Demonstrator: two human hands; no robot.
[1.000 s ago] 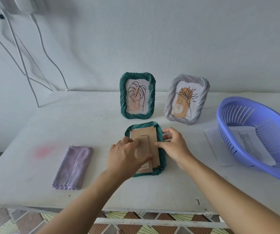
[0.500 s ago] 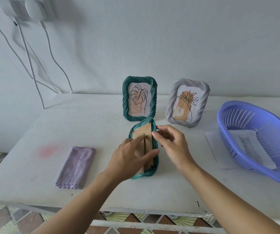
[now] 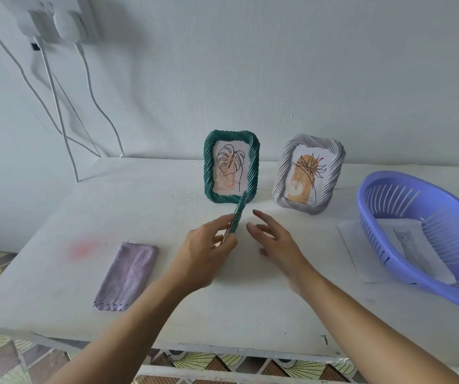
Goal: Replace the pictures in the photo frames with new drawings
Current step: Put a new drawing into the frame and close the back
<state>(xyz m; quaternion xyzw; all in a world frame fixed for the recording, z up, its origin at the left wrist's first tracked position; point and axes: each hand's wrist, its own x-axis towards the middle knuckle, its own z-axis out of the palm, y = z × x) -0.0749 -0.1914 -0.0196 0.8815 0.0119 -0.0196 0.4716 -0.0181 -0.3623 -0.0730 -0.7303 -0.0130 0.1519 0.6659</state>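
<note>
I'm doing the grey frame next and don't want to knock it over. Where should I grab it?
Probably take the top rim of the grey frame from above with the free right hand: it stands upright, top edge exposed, nothing touching it.

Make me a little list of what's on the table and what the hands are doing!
Left hand: grips the held frame, green, seen edge-on
Right hand: open, beside it, holds nothing
Standing: green leaf frame and grey plant frame, upright
Basket: purple, on the right, cat drawing inside
Cloth: purple, folded, on the left
</note>
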